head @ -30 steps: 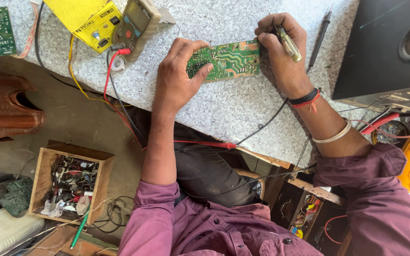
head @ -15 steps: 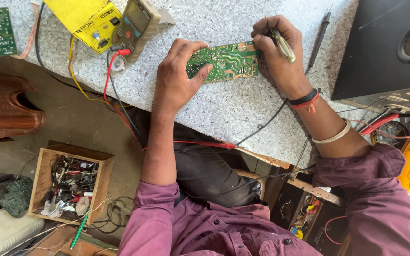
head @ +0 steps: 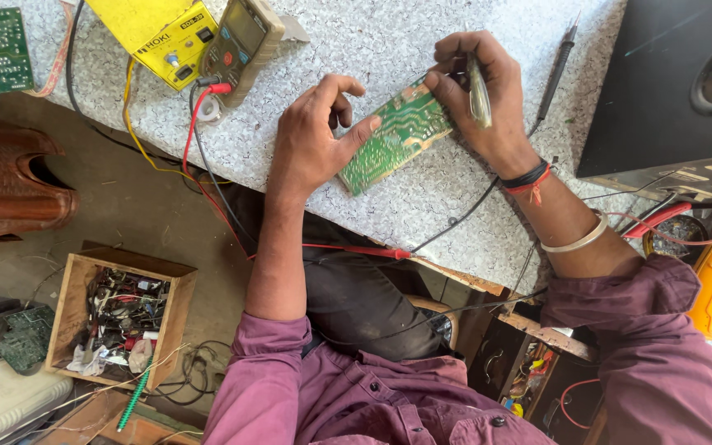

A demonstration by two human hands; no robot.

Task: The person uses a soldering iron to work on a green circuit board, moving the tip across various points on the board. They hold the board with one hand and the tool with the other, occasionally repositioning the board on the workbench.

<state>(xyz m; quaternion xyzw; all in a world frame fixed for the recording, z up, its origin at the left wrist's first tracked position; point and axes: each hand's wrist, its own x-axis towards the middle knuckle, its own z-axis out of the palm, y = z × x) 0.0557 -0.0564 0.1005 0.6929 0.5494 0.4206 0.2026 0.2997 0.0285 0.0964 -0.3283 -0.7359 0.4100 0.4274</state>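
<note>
1. The left hand [head: 311, 136] is half closed on the green circuit board [head: 395, 138], thumb pressed along the board's near edge, fingers curled above it.
2. The right hand [head: 480, 99] is curled shut around a slim pen-like tool [head: 478, 92], its fingertips touching the board's far right corner.
3. The board lies tilted on the speckled grey worktop [head: 422, 194], between the two hands and near the front edge.
4. Just right of the right hand a black probe [head: 555, 70] lies on the worktop.
5. A red probe [head: 356, 250] lies at the worktop's near edge, below the board.
6. To the upper left sit a tan multimeter [head: 245, 41] and a yellow box [head: 154, 33], touching.
7. A black speaker cabinet [head: 669, 82] stands at the right.
8. On the floor at left is a wooden box of parts [head: 117, 317].
</note>
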